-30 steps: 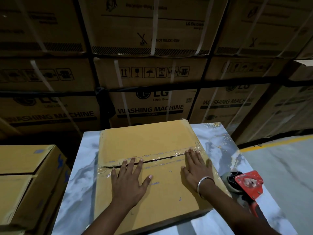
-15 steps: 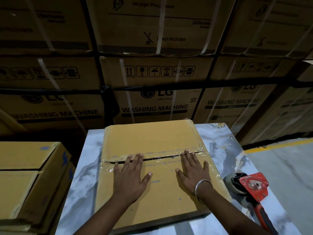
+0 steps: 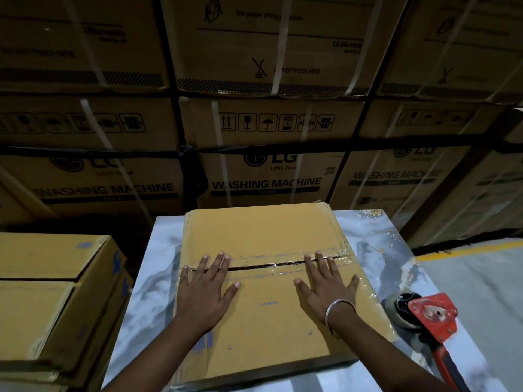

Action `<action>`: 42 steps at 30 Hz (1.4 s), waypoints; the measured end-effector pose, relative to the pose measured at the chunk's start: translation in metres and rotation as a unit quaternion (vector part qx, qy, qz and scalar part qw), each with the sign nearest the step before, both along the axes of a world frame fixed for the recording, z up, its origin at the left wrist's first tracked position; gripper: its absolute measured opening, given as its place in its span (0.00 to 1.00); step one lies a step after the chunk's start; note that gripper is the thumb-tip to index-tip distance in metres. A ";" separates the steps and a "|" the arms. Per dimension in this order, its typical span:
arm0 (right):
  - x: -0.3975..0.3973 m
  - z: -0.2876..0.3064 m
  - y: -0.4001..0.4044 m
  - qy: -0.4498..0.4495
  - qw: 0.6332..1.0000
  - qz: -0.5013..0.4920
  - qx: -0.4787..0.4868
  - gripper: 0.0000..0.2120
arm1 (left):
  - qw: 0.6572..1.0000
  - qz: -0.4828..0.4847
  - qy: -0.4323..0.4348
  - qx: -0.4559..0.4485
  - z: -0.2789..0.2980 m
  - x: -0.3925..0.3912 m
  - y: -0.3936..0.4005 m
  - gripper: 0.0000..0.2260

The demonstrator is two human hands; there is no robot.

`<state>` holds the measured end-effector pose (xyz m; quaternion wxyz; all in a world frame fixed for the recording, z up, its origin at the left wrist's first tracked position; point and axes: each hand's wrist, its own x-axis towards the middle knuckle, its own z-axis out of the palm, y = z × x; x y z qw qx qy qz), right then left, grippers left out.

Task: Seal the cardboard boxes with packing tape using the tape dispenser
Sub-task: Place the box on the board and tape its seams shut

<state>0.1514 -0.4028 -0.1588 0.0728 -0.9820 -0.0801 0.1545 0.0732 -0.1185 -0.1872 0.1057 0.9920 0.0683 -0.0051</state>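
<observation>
Brown cardboard box (image 3: 263,236) sits on marble-look table (image 3: 158,264), roughly centred, near edge toward camera. Top flaps meet at a dark seam (image 3: 266,265) running left-right across the lid. Clear tape (image 3: 283,257) lies along the seam, crinkled at the right end where it wraps over the box edge. Seam gap visible through the tape.

Left hand (image 3: 203,295) flat on lid, palm down, fingers straight and spread apart; fingertips reach over the seam at its left end, thumb out to the right. Holds nothing.

Right hand (image 3: 325,290) flat on lid too, fingers straight, slightly fanned; tips over the seam twd right end, thumb out to the left. Metal bangle (image 3: 338,312) on that wrist. Holds nothing. Both hands press the near flap and tape.

"LABEL" printed in blue betw the two hands, on near flap.

Dispenser (image 3: 430,321), red w/ dark roll, lies on table just right of the box, near its front-right corner, apart from both hands. Red handle points toward camera, runs off bottom edge.

Left of table: stack of plain boxes (image 3: 51,278), top one w/ closed flaps.

Bkgd: wall of big cartons (image 3: 266,171) marked LG "WASHING MACHINE", strapped w/ white bands. Far right: grey floor (image 3: 481,278) w/ yellow line.
</observation>
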 end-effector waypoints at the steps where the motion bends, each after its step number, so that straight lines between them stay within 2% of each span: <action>1: -0.001 0.001 0.002 0.001 1.000 -0.003 -0.003 0.34 | 1.000 0.002 0.003 -0.005 -0.001 -0.002 0.001 0.36; 5: -0.009 0.005 0.028 0.016 0.999 -0.026 -0.015 0.42 | 1.000 0.009 0.006 -0.021 0.000 -0.001 -0.001 0.42; 9: -0.027 0.007 0.075 0.026 0.999 0.019 -0.019 0.49 | 1.000 0.012 0.027 -0.011 0.001 -0.002 -0.003 0.45; 11: -0.037 0.007 0.097 0.030 0.999 0.037 -0.010 0.51 | 0.999 0.008 0.029 -0.028 0.004 -0.003 -0.003 0.43; 14: -0.051 0.004 0.118 0.017 0.995 0.094 -0.005 0.47 | 0.994 -0.007 0.023 -0.106 0.014 -0.004 0.003 0.33; 16: -0.056 0.003 0.123 0.011 0.994 0.111 -0.006 0.45 | 0.984 0.015 -0.017 -0.174 0.018 -0.008 0.011 0.28; 18: -0.056 0.001 0.124 0.007 0.994 0.107 -0.005 0.45 | 0.976 0.068 -0.072 -0.195 0.015 -0.019 0.021 0.27; 20: -0.057 0.001 0.123 0.008 0.995 0.104 -0.001 0.45 | 0.958 0.124 -0.089 -0.241 0.007 -0.031 0.029 0.27; 24: -0.057 -0.001 0.124 0.005 0.995 0.104 -0.004 0.45 | 0.890 0.183 -0.063 -0.413 -0.013 -0.041 0.039 0.31; 27: -0.057 -0.002 0.126 -0.002 0.993 0.120 -0.010 0.46 | 0.806 0.224 -0.068 -0.543 -0.013 -0.039 0.041 0.29; 29: -0.057 -0.001 0.127 -0.009 0.990 0.139 -0.012 0.51 | 0.765 0.230 -0.073 -0.598 -0.012 -0.039 0.042 0.27; 31: -0.057 -0.002 0.128 -0.017 0.989 0.150 -0.009 0.55 | 0.759 0.231 -0.081 -0.603 -0.014 -0.039 0.043 0.25; 37: -0.058 -0.002 0.129 -0.038 0.984 0.173 -0.014 0.52 | 0.771 0.219 -0.041 -0.597 -0.002 -0.038 0.042 0.24; 42: -0.060 0.001 0.129 -0.048 0.984 0.169 -0.016 0.52 | 0.726 0.231 -0.035 -0.647 -0.001 -0.040 0.043 0.24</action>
